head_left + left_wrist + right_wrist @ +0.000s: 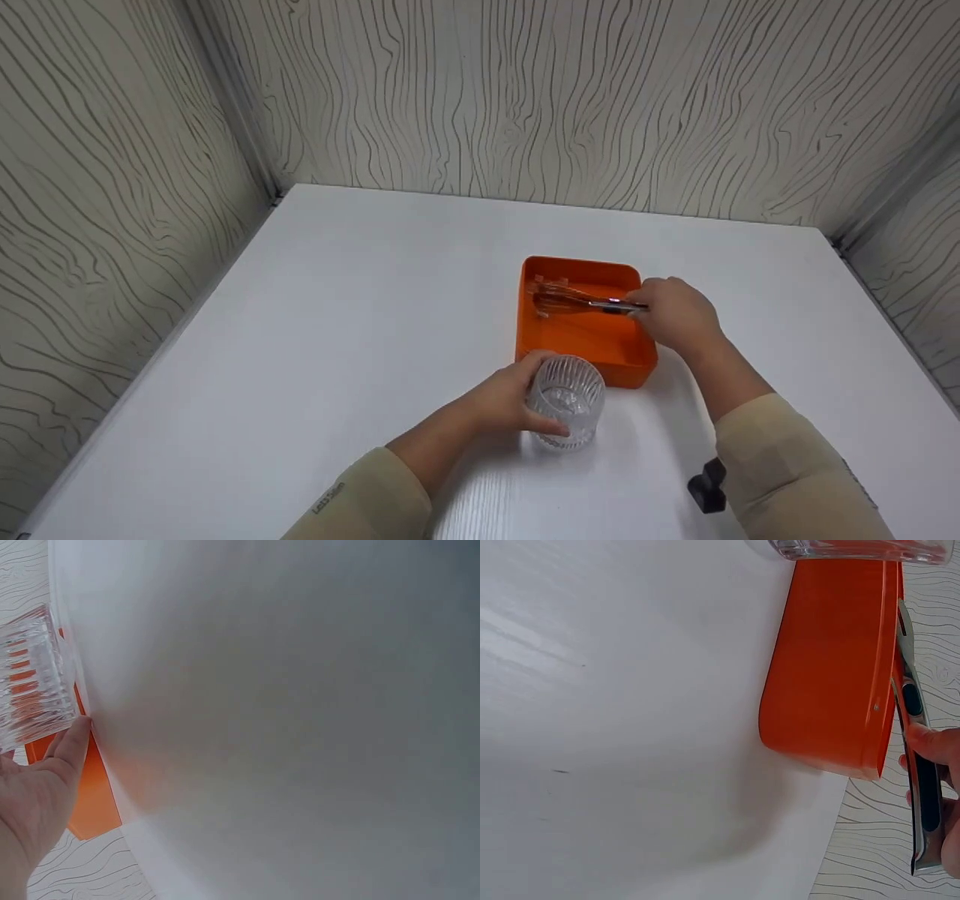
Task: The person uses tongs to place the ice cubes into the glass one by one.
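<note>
My left hand point(506, 399) grips a clear ribbed glass point(576, 420), thumb at the near side and fingers behind. The glass stands at the near side of an orange rectangular box point(627, 375); whether its base touches the table I cannot tell. My right hand point(681, 313), at the box's right rim, holds metal tongs point(928, 791) with dark grip inserts. The tongs reach leftward over the box, their far ends among small clear pieces point(540, 280) near its left wall. Whether a piece is pinched between those ends is too blurred to tell.
A small black object point(707, 489) lies on the white table point(360, 300), beside my right sleeve. Wood-grain patterned panels point(480, 97) rise at the table's back and sides.
</note>
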Demonstrator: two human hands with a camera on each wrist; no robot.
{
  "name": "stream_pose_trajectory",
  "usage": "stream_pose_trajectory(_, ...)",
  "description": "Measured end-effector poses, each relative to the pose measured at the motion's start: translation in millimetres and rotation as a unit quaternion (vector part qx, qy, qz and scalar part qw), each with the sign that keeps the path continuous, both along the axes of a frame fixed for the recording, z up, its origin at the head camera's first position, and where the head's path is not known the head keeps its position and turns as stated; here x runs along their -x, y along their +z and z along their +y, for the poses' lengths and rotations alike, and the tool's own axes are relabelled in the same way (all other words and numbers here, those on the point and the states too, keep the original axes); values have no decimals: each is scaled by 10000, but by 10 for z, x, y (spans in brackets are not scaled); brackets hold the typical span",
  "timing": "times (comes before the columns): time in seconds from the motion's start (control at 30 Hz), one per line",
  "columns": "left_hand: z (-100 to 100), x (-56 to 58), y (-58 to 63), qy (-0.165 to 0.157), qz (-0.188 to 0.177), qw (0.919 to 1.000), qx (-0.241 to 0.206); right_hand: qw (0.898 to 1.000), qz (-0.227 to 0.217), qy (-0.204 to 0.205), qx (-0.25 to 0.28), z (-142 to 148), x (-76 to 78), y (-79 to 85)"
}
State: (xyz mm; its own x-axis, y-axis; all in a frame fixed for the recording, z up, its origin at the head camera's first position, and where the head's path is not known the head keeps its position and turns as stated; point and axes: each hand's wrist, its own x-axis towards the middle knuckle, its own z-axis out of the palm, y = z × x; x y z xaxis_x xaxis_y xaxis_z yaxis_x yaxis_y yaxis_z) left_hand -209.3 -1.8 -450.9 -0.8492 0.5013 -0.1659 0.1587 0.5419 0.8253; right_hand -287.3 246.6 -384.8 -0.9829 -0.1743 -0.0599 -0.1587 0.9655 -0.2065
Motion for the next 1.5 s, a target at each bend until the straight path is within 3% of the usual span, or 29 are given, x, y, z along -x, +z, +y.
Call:
stream_pose_trajectory(0.33,-4,8,-4,-2,-6,10000,-41,9998,-205,59,4,-43,2,-156)
stream_pose_trajectory(0.63,-3,-4,11,17,-35,10000,-36,10000,-85,-19,-21,-50,-17,-181)
stream_pose_trajectory(1.0,-2,-14,1,-82,15,9998,-193,9998,155,110,75,18,-27,-65)
stream_pose_trajectory(1.5,7,-17,1,38,-96,9997,-216,9995,241,174,119,206,-86,124)
